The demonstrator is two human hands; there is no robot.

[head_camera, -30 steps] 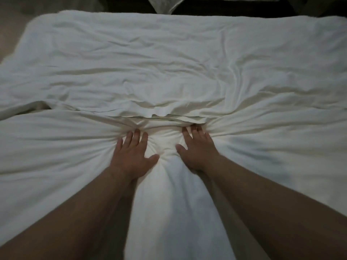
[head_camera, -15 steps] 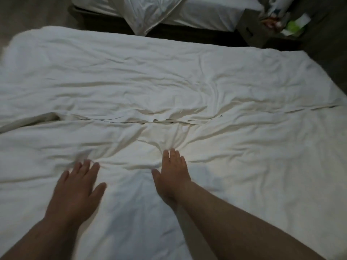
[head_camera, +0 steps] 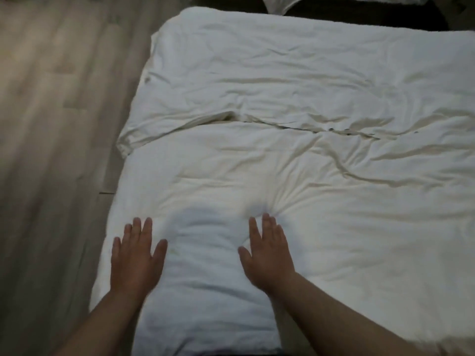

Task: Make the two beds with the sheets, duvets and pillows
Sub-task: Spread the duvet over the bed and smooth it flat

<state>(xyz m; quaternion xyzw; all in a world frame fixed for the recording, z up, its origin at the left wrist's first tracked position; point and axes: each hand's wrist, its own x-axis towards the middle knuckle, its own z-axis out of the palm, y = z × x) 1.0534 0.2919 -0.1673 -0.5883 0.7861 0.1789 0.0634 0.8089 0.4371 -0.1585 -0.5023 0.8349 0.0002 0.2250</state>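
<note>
A white duvet (head_camera: 321,214) lies spread over the bed, wrinkled, with a folded edge (head_camera: 282,124) running across its middle. My left hand (head_camera: 135,255) lies flat with fingers straight on the duvet near its left edge. My right hand (head_camera: 267,250) presses flat on the duvet a little to the right, and the fabric bunches at its fingertips. Both forearms reach in from the bottom. Neither hand holds anything.
Wooden floor (head_camera: 51,150) runs along the left of the bed. At the top a dark gap (head_camera: 359,14) separates this bed from a second bed, where a white pillow corner (head_camera: 282,2) shows.
Both hands have slid back and to the left across the duvet, from the central fold to its near left part. The view has swung left, and the floor now shows.
</note>
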